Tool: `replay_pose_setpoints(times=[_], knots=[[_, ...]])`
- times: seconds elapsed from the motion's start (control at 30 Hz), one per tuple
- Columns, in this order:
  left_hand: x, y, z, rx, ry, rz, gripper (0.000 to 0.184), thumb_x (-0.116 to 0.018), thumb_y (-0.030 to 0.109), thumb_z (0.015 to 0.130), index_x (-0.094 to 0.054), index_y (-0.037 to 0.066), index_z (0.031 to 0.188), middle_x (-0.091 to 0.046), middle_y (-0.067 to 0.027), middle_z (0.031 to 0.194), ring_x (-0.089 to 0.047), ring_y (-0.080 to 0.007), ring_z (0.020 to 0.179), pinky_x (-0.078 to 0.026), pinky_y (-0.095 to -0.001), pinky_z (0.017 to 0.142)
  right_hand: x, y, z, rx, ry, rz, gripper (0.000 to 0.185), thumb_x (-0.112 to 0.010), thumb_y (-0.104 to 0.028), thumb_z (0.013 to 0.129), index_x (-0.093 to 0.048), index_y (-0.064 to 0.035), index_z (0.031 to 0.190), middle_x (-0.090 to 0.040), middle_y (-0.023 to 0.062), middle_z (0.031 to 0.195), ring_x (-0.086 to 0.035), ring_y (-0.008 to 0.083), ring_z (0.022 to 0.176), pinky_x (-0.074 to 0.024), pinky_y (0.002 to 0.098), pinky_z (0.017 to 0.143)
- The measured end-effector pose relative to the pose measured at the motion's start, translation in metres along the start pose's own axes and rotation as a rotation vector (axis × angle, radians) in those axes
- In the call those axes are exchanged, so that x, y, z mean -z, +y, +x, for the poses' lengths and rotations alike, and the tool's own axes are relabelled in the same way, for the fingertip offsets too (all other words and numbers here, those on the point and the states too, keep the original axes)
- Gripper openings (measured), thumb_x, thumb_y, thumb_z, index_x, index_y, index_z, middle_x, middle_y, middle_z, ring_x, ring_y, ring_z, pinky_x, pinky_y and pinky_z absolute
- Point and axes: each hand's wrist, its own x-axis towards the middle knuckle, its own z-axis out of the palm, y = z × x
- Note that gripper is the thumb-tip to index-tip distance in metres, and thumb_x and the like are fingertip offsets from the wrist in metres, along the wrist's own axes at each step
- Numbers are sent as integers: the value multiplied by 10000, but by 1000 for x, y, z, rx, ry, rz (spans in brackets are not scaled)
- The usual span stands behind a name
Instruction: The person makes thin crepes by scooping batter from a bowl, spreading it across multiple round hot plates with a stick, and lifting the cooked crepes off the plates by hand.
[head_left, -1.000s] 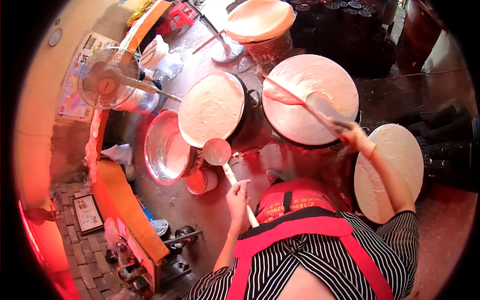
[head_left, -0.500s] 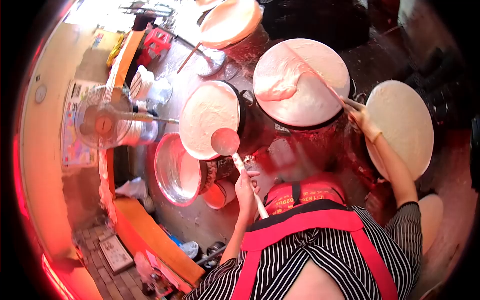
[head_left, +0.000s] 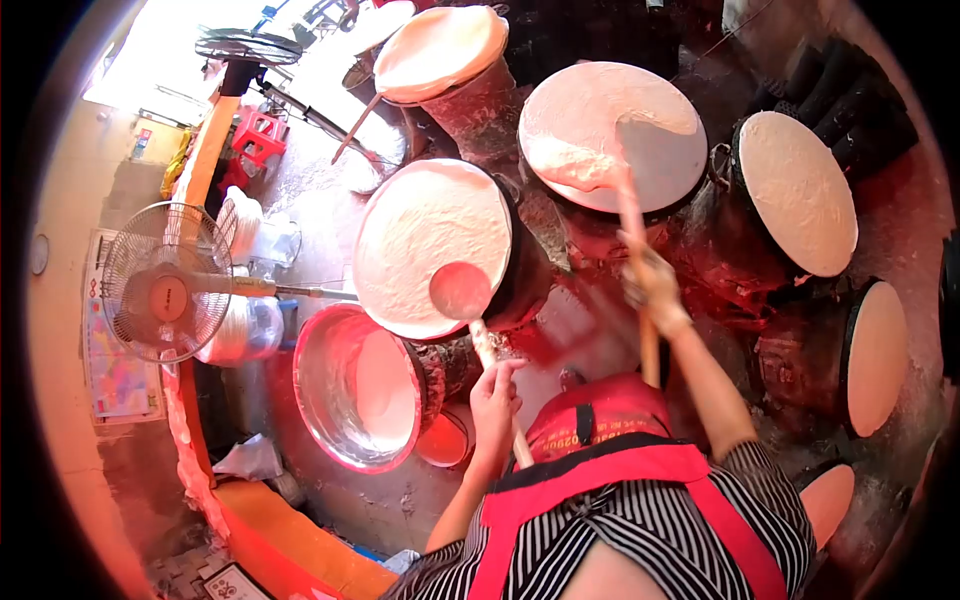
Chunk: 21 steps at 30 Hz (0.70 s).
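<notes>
My left hand (head_left: 494,398) is wrapped round the pale handle of a ladle (head_left: 460,291), whose round bowl hangs over the near edge of a batter-covered round griddle (head_left: 430,235). In my right hand (head_left: 655,285) is a long wooden spreader (head_left: 628,205), blurred by motion. Its far end touches the thick batter (head_left: 578,168) on the large round griddle (head_left: 665,165). The right side of that griddle shows a bare grey patch, with batter around its left and top.
Left of centre stands a metal basin (head_left: 385,395) of batter, beside a red bucket (head_left: 443,440). Covered griddles stand at the right (head_left: 798,192) and far right (head_left: 877,358). A fan (head_left: 165,295) is at the left, and another round top (head_left: 440,52) at the back.
The view has turned, bringing more right-side griddles into sight. My right hand has moved nearer my body, with the spreader now pointing forward. The grey patch lies on the griddle's right side.
</notes>
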Motion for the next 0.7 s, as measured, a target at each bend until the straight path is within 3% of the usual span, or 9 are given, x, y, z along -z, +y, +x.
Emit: replay_pose_setpoints(times=[0.07,0.2,0.27,0.33,0.4,0.47,0.53,0.6,0.7], knots=[[22,-1,-21,-9,81,8,248,-503,255,960,-620,37,976,-341,80,635,-279,-4,511,-228,-167,436,-69,21,73,117,116,-270,340,-463,-288,952,-520,-197,1275,-395,-80,561,-359,43,410,-314,231,365],[59,-12,-52,-55,245,31,246,-497,256,962,-612,39,961,-359,73,632,-308,-6,512,-247,-161,437,-160,42,175,51,211,-31,205,-421,-299,966,-534,-133,1012,-429,-30,576,-410,77,409,-343,250,345],[77,-19,-58,-92,237,22,228,-492,247,964,-606,49,951,-354,75,631,-300,-4,512,-244,-157,438,-165,60,165,50,298,-18,213,-421,-301,969,-507,-147,1088,-408,-24,564,-387,86,384,-328,259,324],[89,-26,-58,-95,229,18,207,-494,236,964,-600,59,949,-353,79,632,-296,0,510,-236,-158,435,-164,68,145,53,383,-13,247,-420,-303,972,-481,-162,1164,-387,-19,551,-365,94,359,-314,268,302],[90,-24,-57,-99,217,15,189,-504,231,960,-594,65,944,-346,80,638,-282,2,503,-229,-162,430,-151,74,102,8,431,73,154,-440,-264,951,-517,-153,1025,-412,-17,541,-409,111,372,-333,299,316],[85,-21,-54,-117,199,29,185,-508,230,958,-593,67,941,-342,79,640,-275,2,501,-227,-162,429,-131,76,66,19,415,88,286,-427,-300,971,-451,-198,1237,-393,-20,553,-340,94,343,-290,266,297],[76,-17,-55,-85,170,10,190,-507,237,959,-595,69,950,-340,78,642,-271,1,504,-221,-164,432,-95,85,53,23,383,64,299,-444,-285,968,-441,-213,1258,-416,-19,561,-346,97,349,-285,266,297],[66,-11,-54,-59,135,-1,195,-506,243,959,-596,71,958,-337,78,643,-268,0,507,-215,-165,436,-81,53,17,15,379,99,196,-439,-294,967,-478,-197,1133,-392,-32,563,-358,79,368,-293,245,312],[54,-15,-53,-101,93,-44,247,-488,275,967,-594,51,963,-330,76,642,-256,-2,519,-209,-169,441,-37,56,38,74,315,265,195,-445,-291,967,-481,-188,1129,-399,-21,566,-350,82,357,-302,255,301]])
